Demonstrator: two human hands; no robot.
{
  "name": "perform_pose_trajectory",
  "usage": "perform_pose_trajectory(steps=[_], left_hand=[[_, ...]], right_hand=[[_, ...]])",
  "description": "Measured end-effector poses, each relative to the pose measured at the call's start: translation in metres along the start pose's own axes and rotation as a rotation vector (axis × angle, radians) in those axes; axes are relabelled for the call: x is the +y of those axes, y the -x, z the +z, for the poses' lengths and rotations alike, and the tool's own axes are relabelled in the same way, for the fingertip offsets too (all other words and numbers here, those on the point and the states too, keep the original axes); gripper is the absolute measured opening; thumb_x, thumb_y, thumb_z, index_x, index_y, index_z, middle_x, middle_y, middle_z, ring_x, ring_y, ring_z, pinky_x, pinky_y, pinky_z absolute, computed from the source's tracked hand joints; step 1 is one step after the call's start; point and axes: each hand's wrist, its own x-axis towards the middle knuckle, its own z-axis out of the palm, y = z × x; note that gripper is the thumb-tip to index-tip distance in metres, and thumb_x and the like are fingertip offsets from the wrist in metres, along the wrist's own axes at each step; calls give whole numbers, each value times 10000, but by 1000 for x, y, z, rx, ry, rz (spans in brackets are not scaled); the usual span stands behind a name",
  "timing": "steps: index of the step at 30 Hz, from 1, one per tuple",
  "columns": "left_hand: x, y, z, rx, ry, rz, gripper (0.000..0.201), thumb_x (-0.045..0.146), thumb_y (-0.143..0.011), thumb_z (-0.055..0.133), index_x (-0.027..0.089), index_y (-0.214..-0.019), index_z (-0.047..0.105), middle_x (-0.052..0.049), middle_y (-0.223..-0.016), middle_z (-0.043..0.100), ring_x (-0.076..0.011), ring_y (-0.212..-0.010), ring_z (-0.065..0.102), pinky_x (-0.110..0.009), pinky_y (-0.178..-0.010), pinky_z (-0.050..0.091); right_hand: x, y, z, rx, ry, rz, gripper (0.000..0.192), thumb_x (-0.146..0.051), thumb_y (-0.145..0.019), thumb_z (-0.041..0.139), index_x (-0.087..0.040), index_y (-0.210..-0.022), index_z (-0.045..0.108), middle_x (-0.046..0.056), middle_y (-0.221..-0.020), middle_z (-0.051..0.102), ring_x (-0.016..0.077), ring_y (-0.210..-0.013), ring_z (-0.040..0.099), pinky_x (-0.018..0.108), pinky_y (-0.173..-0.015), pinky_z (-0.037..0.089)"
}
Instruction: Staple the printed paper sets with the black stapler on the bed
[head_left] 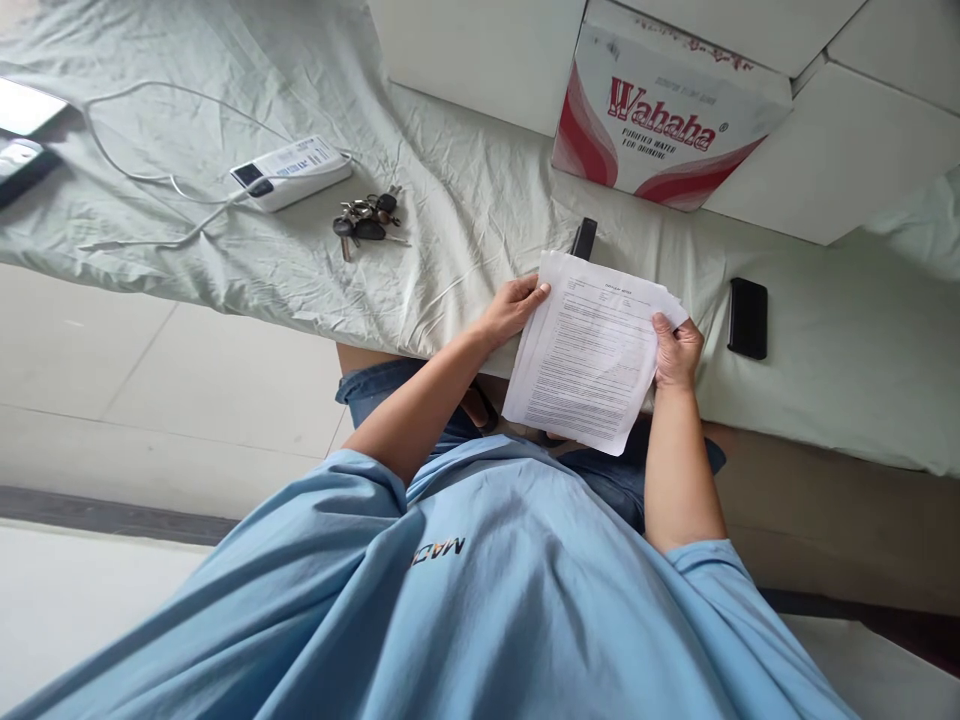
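Note:
A stack of printed paper sheets [592,350] is held up over my lap at the edge of the cloth-covered surface. My left hand [517,308] grips its upper left edge, thumb on top. On the right side, my right hand [676,350] pinches the sheets near the upper corner, thumb on the front. The sheets are slightly fanned at the edges, and the top one carries dense lines of text. Behind their top edge a small black object [584,238] sticks out; the papers hide its lower part. To the right of my right hand lies a black phone [748,318].
A pale green cloth [465,230] covers the surface. Left of centre lie a bunch of keys [370,220] and a white power bank [292,172] with white cables. A Wahaha water carton [667,110] stands at the back beside white boxes [480,55]. Devices [26,150] sit at the far left.

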Motion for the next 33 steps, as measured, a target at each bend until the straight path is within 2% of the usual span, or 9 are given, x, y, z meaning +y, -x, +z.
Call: perform_pose_trajectory(steps=[2, 5, 11, 17, 24, 28, 33], left_hand=[[0, 2, 0, -53, -17, -13, 786, 989, -931, 778, 203, -942, 767, -60, -879, 763, -208, -826, 723, -334, -734, 581], [-3, 3, -2, -41, -7, -48, 789, 983, -951, 759, 196, -977, 792, -86, -910, 809, -238, -868, 776, -355, -778, 630], [-6, 3, -2, 28, 56, -112, 775, 994, -881, 817, 222, -922, 749, -84, -863, 812, -272, -903, 818, -382, -820, 674], [5, 4, 1, -27, 94, -106, 744, 904, -818, 927, 192, -985, 791, -111, -913, 830, -314, -1009, 844, -411, -880, 679], [9, 5, 2, -64, 76, -120, 800, 938, -783, 939, 176, -978, 794, -110, -922, 852, -253, -878, 816, -351, -786, 652], [10, 7, 1, -106, 45, -123, 821, 969, -810, 901, 175, -987, 794, -109, -901, 842, -263, -871, 821, -362, -786, 663], [5, 6, 0, -66, -91, -103, 817, 1008, -870, 815, 195, -873, 739, -84, -827, 769, -199, -751, 702, -319, -676, 558]], right_hand=[[-1, 0, 0, 5, 10, -9, 614, -748, -693, 1064, -238, -946, 833, 10, -981, 858, 226, -924, 799, 442, -1011, 681], [-2, -1, -1, 11, 46, -31, 618, -765, -707, 1048, -241, -955, 834, -2, -940, 840, 214, -890, 782, 423, -982, 683], [0, -2, 0, 32, 26, -25, 647, -794, -668, 1043, -250, -923, 802, -33, -852, 774, 196, -822, 738, 399, -895, 680], [-2, -3, 0, 51, 14, -1, 645, -766, -636, 1065, -248, -939, 831, -32, -855, 788, 185, -792, 718, 392, -864, 668], [-3, -3, 0, 44, 18, -12, 663, -793, -637, 1055, -247, -930, 818, -32, -843, 781, 186, -784, 716, 386, -826, 665], [-5, -1, 1, 52, 21, -1, 663, -796, -628, 1055, -245, -892, 800, -33, -823, 760, 180, -776, 691, 370, -801, 640], [-6, -1, 3, 62, -6, -11, 686, -807, -637, 1049, -244, -880, 741, -34, -850, 743, 161, -781, 666, 340, -786, 612]])
